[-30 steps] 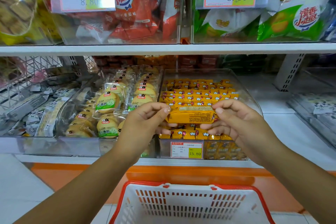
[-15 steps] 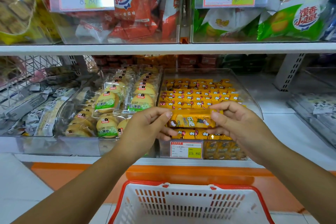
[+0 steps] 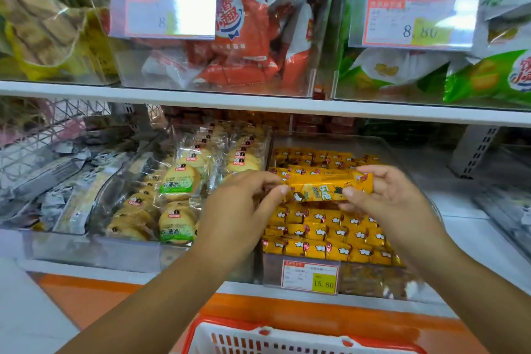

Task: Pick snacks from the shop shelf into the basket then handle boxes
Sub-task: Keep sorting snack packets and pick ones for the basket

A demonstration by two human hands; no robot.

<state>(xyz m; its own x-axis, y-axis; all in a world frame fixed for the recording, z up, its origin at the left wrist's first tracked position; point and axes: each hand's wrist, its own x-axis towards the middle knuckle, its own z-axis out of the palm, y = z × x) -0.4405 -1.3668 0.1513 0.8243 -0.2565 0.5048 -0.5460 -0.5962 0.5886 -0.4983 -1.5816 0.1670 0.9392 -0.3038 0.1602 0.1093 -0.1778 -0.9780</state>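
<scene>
I see my left hand (image 3: 244, 204) and right hand (image 3: 385, 198) pinching 1 yellow snack pack (image 3: 321, 188) by its ends above the clear bin (image 3: 413, 158), basket (image 3: 287, 339) below.

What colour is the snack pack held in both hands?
Orange-yellow snack pack, clearest in the head view.

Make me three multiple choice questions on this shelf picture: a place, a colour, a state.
1. Where is the basket? A on the upper shelf; B below the hands, at the picture's bottom; C inside a bin.
2. The held snack pack is mainly: A yellow; B blue; C black.
3. The pack is held by: A one hand alone; B both hands, one at each end; C nobody.
Answers: B, its rim shows at the bottom edge; A, its wrapper is yellow-orange; B, left hand and right hand pinch opposite ends.
</scene>
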